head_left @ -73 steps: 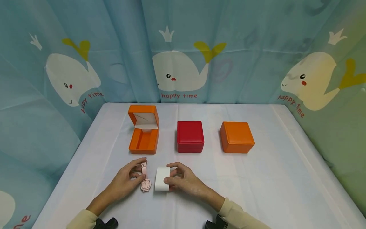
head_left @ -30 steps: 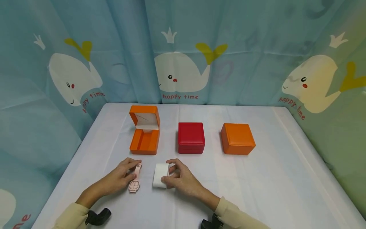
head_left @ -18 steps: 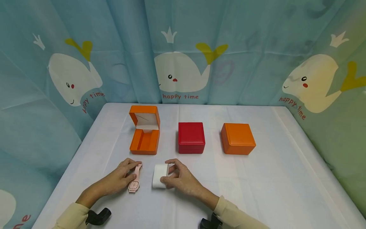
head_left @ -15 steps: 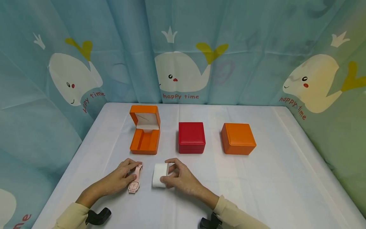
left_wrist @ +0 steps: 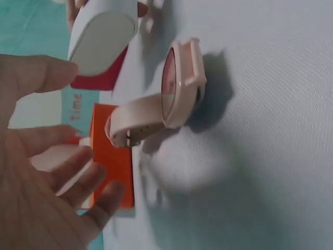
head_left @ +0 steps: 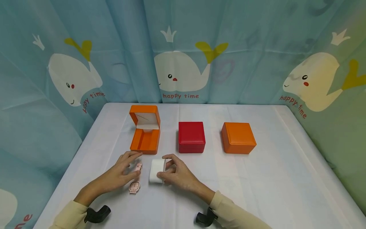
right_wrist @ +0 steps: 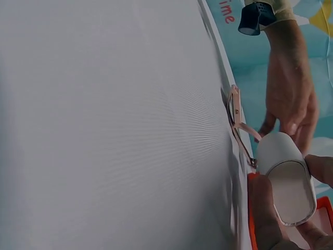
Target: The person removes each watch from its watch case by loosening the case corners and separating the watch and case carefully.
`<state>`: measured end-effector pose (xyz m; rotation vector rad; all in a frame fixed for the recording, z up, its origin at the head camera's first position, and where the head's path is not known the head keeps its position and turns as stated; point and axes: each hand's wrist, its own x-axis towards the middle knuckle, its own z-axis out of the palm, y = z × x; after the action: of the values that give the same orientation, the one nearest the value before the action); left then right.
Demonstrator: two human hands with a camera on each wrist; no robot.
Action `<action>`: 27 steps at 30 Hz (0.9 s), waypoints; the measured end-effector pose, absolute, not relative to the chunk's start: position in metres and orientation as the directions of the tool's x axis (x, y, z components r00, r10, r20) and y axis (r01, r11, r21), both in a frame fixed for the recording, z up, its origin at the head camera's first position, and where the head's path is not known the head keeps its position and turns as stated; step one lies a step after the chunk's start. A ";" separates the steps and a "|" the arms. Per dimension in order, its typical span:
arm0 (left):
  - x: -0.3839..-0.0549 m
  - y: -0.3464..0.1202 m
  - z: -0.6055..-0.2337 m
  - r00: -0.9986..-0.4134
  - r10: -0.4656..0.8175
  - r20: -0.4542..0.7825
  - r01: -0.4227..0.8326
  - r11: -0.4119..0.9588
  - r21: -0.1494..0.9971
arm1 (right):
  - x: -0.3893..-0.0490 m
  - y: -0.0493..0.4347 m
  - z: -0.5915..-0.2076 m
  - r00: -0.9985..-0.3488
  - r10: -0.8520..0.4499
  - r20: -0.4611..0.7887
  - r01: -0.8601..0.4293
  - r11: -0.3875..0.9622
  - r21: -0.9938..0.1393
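In the head view a pink wristwatch (head_left: 134,187) lies on the white cloth. My left hand (head_left: 117,175) hovers over its strap, fingers spread and off it. The left wrist view shows the watch (left_wrist: 179,86) on its side, strap standing up in a loop, with a gap to my fingertips (left_wrist: 112,198). A white watch cushion (head_left: 156,171) is pinched between thumb and fingers of my right hand (head_left: 181,175), just right of the watch. In the right wrist view the cushion's flat oval end (right_wrist: 291,192) faces the camera.
Behind the hands stands an orange watch box (head_left: 143,152), lid raised, with a vacant inside. A closed red box (head_left: 191,136) and a closed orange box (head_left: 238,138) sit to its right. A blue whale-print curtain (head_left: 183,28) surrounds the table's back and sides.
My left fingers have come off the watch strap and spread, after pulling the watch leftward earlier. My right hand has shifted slightly left and away from me with the cushion.
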<state>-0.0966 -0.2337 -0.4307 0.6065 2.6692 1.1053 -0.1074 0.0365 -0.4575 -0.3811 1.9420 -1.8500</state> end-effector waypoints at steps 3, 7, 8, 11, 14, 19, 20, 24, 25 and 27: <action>-0.097 -0.230 -0.430 -0.890 0.454 0.042 0.345 0.610 0.714 | -0.110 0.034 -0.456 -0.872 -0.478 -0.106 0.078 0.077 -0.994; -0.098 -0.223 -0.429 -0.880 0.467 0.084 0.378 0.581 0.721 | -0.114 0.031 -0.453 -0.868 -0.486 -0.102 0.073 0.077 -0.994; -0.098 -0.222 -0.428 -0.878 0.471 0.091 0.383 0.573 0.725 | -0.116 0.030 -0.452 -0.867 -0.488 -0.100 0.073 0.074 -0.995; -0.098 -0.217 -0.427 -0.861 0.491 0.129 0.420 0.544 0.726 | -0.120 0.027 -0.450 -0.865 -0.492 -0.095 0.075 0.061 -0.995; -0.100 -0.214 -0.427 -0.831 0.518 0.202 0.490 0.510 0.707 | -0.124 0.024 -0.447 -0.863 -0.496 -0.091 0.074 0.055 -0.996; -0.105 -0.211 -0.430 -0.792 0.515 0.328 0.593 0.518 0.616 | -0.128 0.017 -0.444 -0.858 -0.506 -0.086 0.067 0.056 -0.996; -0.106 -0.210 -0.430 -0.785 0.510 0.351 0.606 0.518 0.604 | -0.128 0.016 -0.443 -0.859 -0.505 -0.085 0.067 0.055 -0.996; -0.108 -0.210 -0.430 -0.775 0.491 0.399 0.627 0.516 0.583 | -0.130 0.011 -0.440 -0.859 -0.504 -0.088 0.084 0.031 -0.996; -0.109 -0.210 -0.430 -0.774 0.487 0.405 0.629 0.514 0.583 | -0.131 0.010 -0.439 -0.860 -0.503 -0.090 0.090 0.024 -0.996; -0.110 -0.210 -0.431 -0.772 0.481 0.416 0.632 0.510 0.583 | -0.132 0.008 -0.439 -0.858 -0.504 -0.094 0.101 0.014 -0.995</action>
<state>-0.1095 -0.2100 -0.4307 1.0836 2.9005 1.2608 -0.1317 0.0081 -0.4394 -0.4121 1.8718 -1.8978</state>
